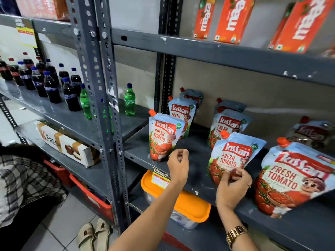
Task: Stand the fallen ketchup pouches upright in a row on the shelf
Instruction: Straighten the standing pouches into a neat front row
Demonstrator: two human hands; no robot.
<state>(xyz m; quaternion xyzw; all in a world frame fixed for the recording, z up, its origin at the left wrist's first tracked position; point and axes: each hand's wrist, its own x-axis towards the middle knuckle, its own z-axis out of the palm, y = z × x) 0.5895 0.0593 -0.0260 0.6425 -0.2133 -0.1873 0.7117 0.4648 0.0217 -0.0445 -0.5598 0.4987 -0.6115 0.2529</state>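
Several blue-and-red ketchup pouches with orange caps stand on the grey shelf (197, 180). The front left pouch (163, 134) stands upright, and my left hand (178, 166) hovers just below its base, fingers loosely curled, holding nothing. My right hand (233, 187) pinches the bottom edge of the middle front pouch (233, 156), which stands tilted slightly. A large pouch (293, 178) leans at the front right. More pouches stand behind: one at the back left (182, 115), one in the middle (226, 125), one blurred at the far right (311, 133).
Orange juice cartons (233, 19) fill the shelf above. Dark cola bottles (50, 86) and green bottles (130, 99) stand on the left rack past a perforated upright (101, 98). An orange-lidded tub (190, 205) sits below. A person in a checked shirt (23, 182) crouches at the left.
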